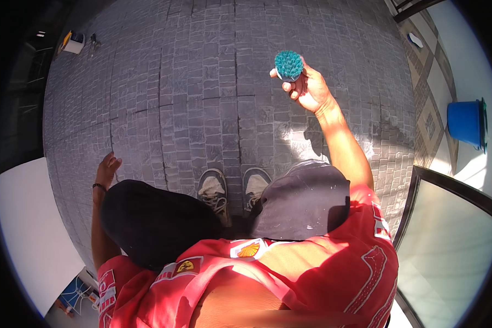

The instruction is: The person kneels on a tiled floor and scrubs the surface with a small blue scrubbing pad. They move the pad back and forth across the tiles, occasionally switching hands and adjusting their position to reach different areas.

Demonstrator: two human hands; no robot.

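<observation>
Out in front of me, my right hand (310,87) grips a round scrub brush (289,64), its teal bristles facing up. Down at the left, beside my left knee, hangs my left hand (109,167), empty, fingers apart and slightly curled, with a dark band on the wrist. My two sneakers (213,194) stand on the grey paved ground (191,109), between and beyond my dark-trousered knees.
A blue bucket (464,123) is at the right, by a white wall, with a glass-panelled door (448,246) nearer me. A small white container (74,44) sits at the upper left. A white panel (30,208) borders the left side.
</observation>
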